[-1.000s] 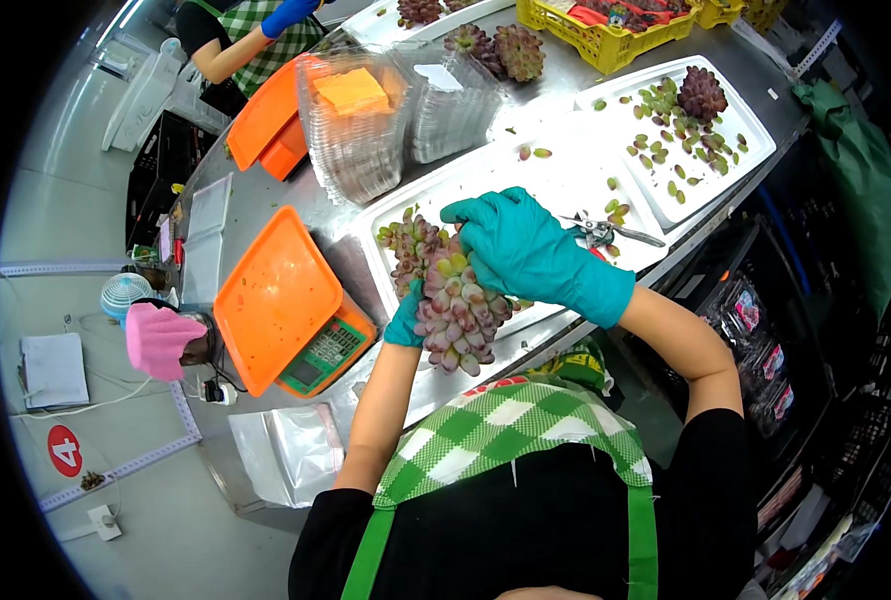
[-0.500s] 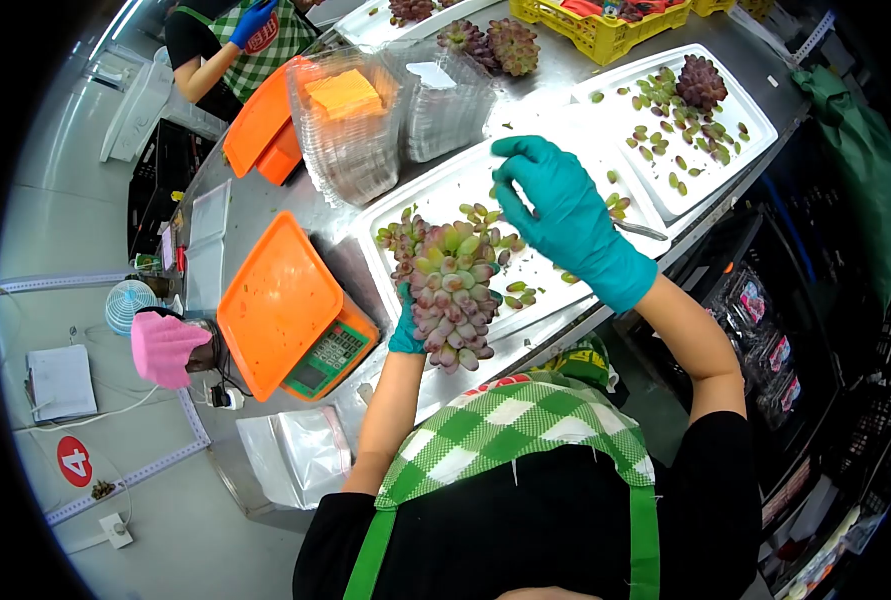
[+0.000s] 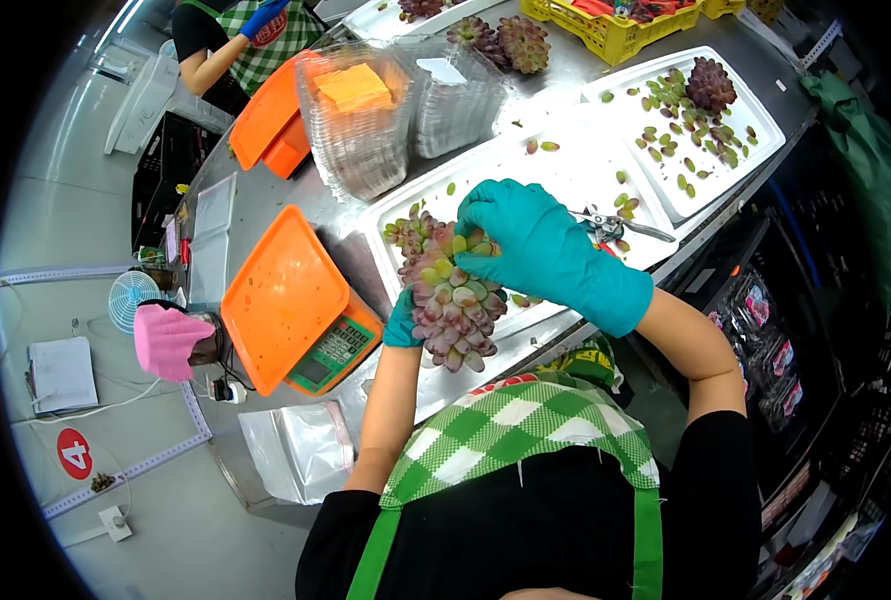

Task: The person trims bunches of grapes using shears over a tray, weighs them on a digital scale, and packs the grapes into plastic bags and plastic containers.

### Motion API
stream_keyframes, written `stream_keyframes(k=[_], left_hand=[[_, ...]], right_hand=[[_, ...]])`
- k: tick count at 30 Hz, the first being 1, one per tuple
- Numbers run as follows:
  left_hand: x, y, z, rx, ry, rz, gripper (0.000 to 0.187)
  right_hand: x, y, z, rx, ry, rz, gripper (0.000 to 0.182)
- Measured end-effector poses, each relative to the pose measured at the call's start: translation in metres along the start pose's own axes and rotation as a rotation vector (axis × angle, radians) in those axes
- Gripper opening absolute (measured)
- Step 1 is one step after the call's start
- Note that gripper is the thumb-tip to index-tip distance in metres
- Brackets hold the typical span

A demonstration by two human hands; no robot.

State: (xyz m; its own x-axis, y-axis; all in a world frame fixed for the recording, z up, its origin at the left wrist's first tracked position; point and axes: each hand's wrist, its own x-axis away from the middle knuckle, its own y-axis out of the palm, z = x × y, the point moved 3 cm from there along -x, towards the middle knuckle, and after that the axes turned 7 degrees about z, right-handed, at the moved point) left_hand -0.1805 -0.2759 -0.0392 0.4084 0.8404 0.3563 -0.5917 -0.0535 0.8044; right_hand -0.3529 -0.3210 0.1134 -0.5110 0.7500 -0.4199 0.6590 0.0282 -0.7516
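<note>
Plump pink-green succulent rosette [image 3: 455,315] held at near edge of white plastic tray [image 3: 587,182]. Teal-gloved left hand [image 3: 402,322] grasping its left side, fingers mostly hidden. Teal-gloved right hand [image 3: 540,245] angled in from right, thumb and forefinger curled round upper leaves; cannot tell whether pinching.

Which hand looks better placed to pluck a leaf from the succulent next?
The right hand, probably: its fingers are at the upper part of the succulent, while the left hand seems occupied supporting the plant.
</note>
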Motion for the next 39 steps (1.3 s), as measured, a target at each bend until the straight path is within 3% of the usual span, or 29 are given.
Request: stream_keyframes(k=[2, 3, 6, 8, 12, 15, 18, 23, 26, 30, 33, 36, 39], left_hand=[[-0.002, -0.008, -0.007, 0.073, -0.107, -0.008, 0.045], [-0.001, -0.001, -0.004, -0.051, -0.027, -0.054, 0.045], [0.0, 0.005, 0.0, -0.167, 0.059, -0.064, 0.045], [-0.002, -0.034, -0.012, 0.1, -0.103, 0.093, 0.046], [-0.002, -0.036, -0.013, 0.116, -0.052, 0.034, 0.047], [-0.002, -0.029, -0.008, 0.076, -0.074, 0.066, 0.047], [-0.002, -0.021, -0.006, 0.027, -0.1, 0.125, 0.047], [-0.001, -0.008, -0.004, -0.065, -0.132, 0.234, 0.047], [0.0, -0.005, -0.003, -0.115, -0.153, 0.28, 0.047], [-0.002, -0.004, -0.002, -0.168, -0.178, 0.342, 0.047], [0.001, 0.001, -0.002, -0.086, -0.122, 0.389, 0.047], [0.006, 0.014, 0.004, -0.254, -0.085, 0.362, 0.047], [0.001, 0.01, -0.001, -0.036, -0.095, 0.157, 0.048]], right_hand=[[-0.001, 0.005, 0.005, -0.039, 0.078, -0.034, 0.025], [-0.001, 0.007, 0.007, -0.058, 0.117, -0.051, 0.024], [-0.003, 0.001, 0.002, -0.011, -0.024, -0.019, 0.021], [-0.003, 0.001, -0.003, 0.099, -0.122, 0.046, 0.019], [-0.002, 0.004, -0.007, 0.198, -0.183, 0.123, 0.019], [-0.002, 0.006, -0.005, 0.194, -0.178, 0.132, 0.02], [-0.004, -0.006, 0.005, 0.047, -0.168, 0.286, 0.018], [-0.004, -0.015, 0.025, -0.069, -0.014, 0.433, 0.023], [0.002, -0.027, -0.001, -0.015, -0.009, 0.204, 0.024], [0.009, 0.002, -0.008, 0.119, -0.073, -0.015, 0.038], [0.012, 0.014, 0.0, 0.048, -0.08, 0.079, 0.036], [0.016, 0.016, 0.001, -0.07, -0.015, 0.113, 0.029], [0.016, 0.016, 0.008, -0.405, 0.211, 0.103, 0.022]])
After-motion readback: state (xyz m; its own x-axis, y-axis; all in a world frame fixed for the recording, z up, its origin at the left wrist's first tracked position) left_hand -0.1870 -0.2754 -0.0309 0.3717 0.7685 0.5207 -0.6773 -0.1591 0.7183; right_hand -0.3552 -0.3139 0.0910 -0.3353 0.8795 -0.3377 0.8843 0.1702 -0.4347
